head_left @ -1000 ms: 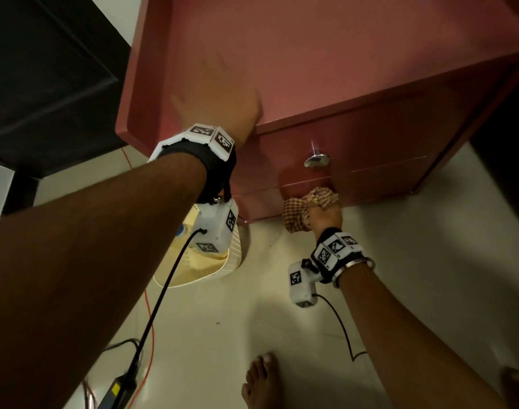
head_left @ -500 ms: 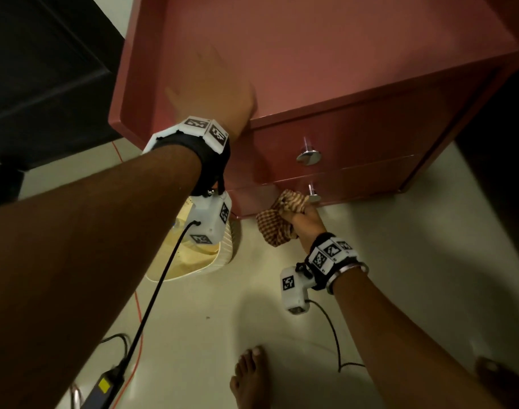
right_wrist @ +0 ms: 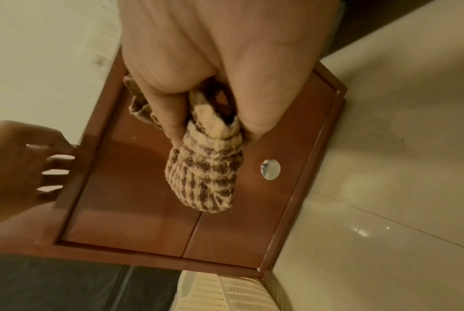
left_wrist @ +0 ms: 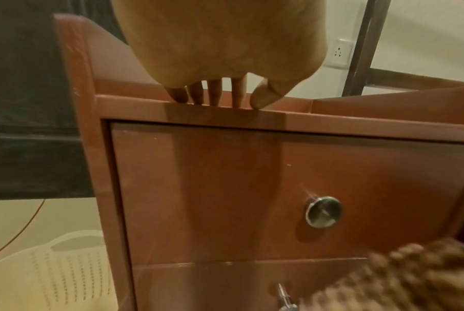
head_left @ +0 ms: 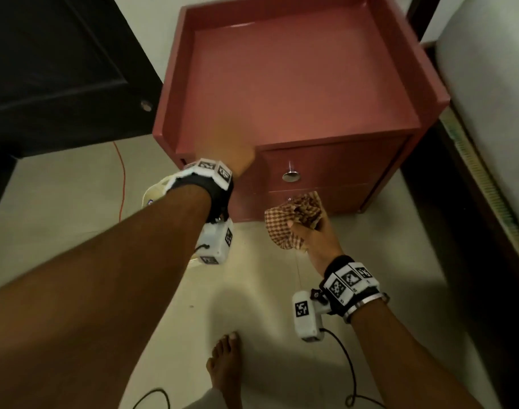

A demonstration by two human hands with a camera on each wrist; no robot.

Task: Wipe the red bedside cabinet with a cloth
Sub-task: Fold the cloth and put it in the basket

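The red bedside cabinet (head_left: pixel 296 84) has a rimmed top and two drawers with a metal knob (head_left: pixel 290 175). My left hand (head_left: pixel 225 149) rests on the top's front left edge, its straight fingertips (left_wrist: pixel 214 99) touching the wood. My right hand (head_left: pixel 311 231) grips a bunched brown-and-cream checked cloth (head_left: pixel 293 216), held low in front of the lower drawer. In the right wrist view the cloth (right_wrist: pixel 206 174) hangs from my right hand (right_wrist: pixel 212 126) before the drawer front (right_wrist: pixel 135 189); I cannot tell whether it touches. The lower knob is mostly hidden behind the cloth.
A cream perforated basket (left_wrist: pixel 47 273) stands on the floor by the cabinet's left side. A black door (head_left: pixel 60 69) is at the left, and a bed (head_left: pixel 488 113) is close on the right. An orange cable (head_left: pixel 121 178) and my bare foot (head_left: pixel 225 358) are on the tiled floor.
My right hand has drawn the cloth down and back from the lower drawer's knob. The head view has lifted, showing the whole top. My left hand stays on the front left edge.
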